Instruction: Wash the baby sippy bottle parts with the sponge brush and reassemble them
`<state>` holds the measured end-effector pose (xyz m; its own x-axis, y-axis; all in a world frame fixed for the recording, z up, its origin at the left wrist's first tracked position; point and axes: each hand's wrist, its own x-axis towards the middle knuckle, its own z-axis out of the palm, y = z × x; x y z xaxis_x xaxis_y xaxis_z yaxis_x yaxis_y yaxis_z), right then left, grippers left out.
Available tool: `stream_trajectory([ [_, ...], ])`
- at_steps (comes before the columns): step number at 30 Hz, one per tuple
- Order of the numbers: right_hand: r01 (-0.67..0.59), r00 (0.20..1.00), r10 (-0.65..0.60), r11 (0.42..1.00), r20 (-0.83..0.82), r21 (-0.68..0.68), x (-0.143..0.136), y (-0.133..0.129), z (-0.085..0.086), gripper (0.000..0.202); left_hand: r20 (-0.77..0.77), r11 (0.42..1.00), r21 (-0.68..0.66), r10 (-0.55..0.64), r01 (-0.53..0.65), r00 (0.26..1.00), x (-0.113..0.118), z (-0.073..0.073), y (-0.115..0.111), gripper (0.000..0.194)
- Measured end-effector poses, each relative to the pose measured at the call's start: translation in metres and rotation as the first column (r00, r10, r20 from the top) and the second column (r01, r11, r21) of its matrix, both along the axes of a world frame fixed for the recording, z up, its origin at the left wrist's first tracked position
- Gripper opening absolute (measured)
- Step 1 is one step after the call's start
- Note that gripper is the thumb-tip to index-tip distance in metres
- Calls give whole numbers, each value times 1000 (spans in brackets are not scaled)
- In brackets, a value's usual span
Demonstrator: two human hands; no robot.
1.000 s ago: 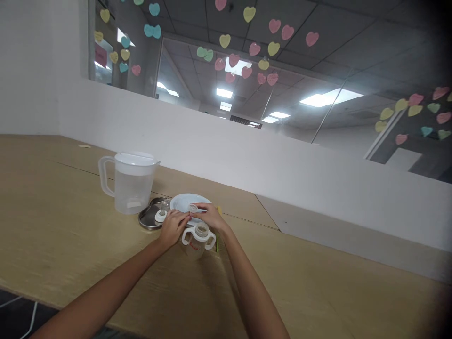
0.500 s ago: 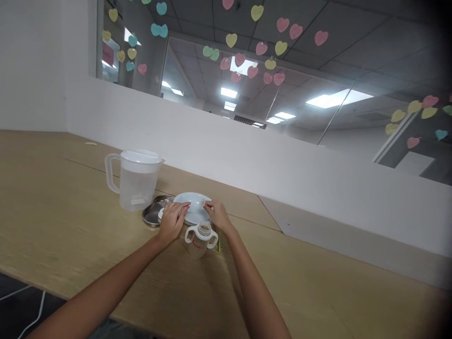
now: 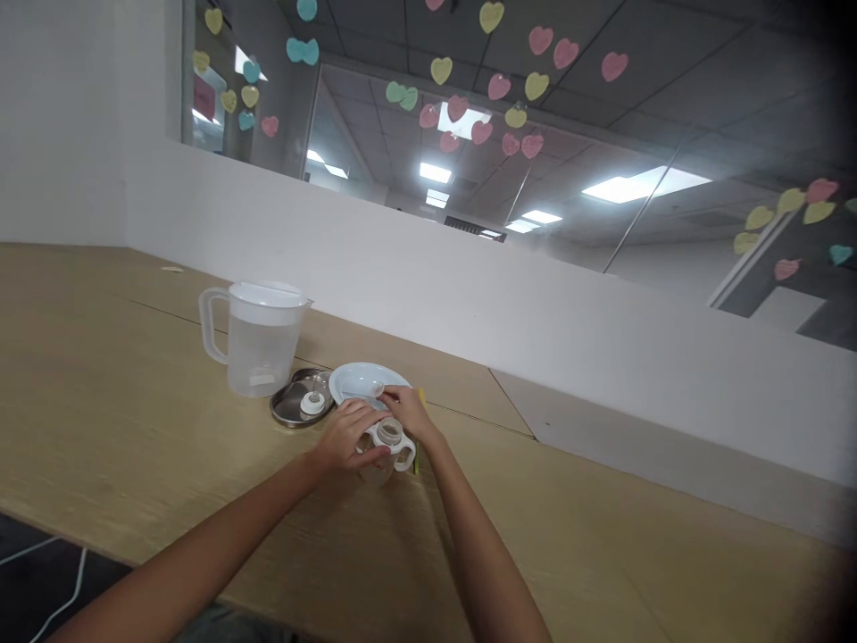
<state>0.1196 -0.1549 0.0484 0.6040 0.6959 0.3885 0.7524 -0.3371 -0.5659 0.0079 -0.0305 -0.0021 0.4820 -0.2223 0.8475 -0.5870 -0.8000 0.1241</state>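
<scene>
My left hand point(image 3: 352, 435) is closed about the left side of a clear baby bottle point(image 3: 379, 466), thumb across the front and fingers near the left handle. The bottle stands upright on the table with its mouth uncovered and two white handles. My right hand point(image 3: 406, 411) is just behind the bottle, over the near right rim of a pale blue-white bowl point(image 3: 361, 375). Its fingertips pinch a small whitish cup-shaped piece point(image 3: 378, 389), too small to make out fully. A bottle nipple with a white collar point(image 3: 312, 402) sits on a metal tray point(image 3: 287, 412) left of the bowl.
A lidded clear plastic pitcher point(image 3: 263, 348) stands behind the tray at the left. Something yellow-green point(image 3: 416, 463) shows partly behind the bottle, by my right wrist. A white wall point(image 3: 415, 268) with a window above borders the wooden table point(image 3: 167, 429).
My left hand has moved right and toward me, from the bowl's left edge onto the bottle, uncovering the nipple on the tray. My right hand stays near the bowl, still pinching the small piece.
</scene>
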Motion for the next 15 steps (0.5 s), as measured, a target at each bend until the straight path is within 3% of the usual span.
stream_trajectory([
  [4, 85, 996, -80, 957, -29, 279, -6, 7, 14, 34, 49, 1000, 6, -22, 21, 999, -1, 1, 0, 48],
  [7, 156, 981, -59, 814, -187, 559, -17, 8, 32, 37, 35, 999, -19, -28, 28, 999, -4, 3, 5, 48],
  [9, 166, 975, -23, 744, -223, 647, -28, 6, 47, 36, 28, 996, -83, 22, -19, 999, -5, 5, 12, 41],
  [11, 135, 976, 7, 764, -217, 631, -39, 1, 62, 33, 31, 975, -182, 134, -126, 990, -5, 6, 25, 32],
  [15, 15, 967, 91, 914, -239, 406, -59, -10, 83, 26, -38, 854, -331, 413, -402, 910, 0, 4, 56, 30],
])
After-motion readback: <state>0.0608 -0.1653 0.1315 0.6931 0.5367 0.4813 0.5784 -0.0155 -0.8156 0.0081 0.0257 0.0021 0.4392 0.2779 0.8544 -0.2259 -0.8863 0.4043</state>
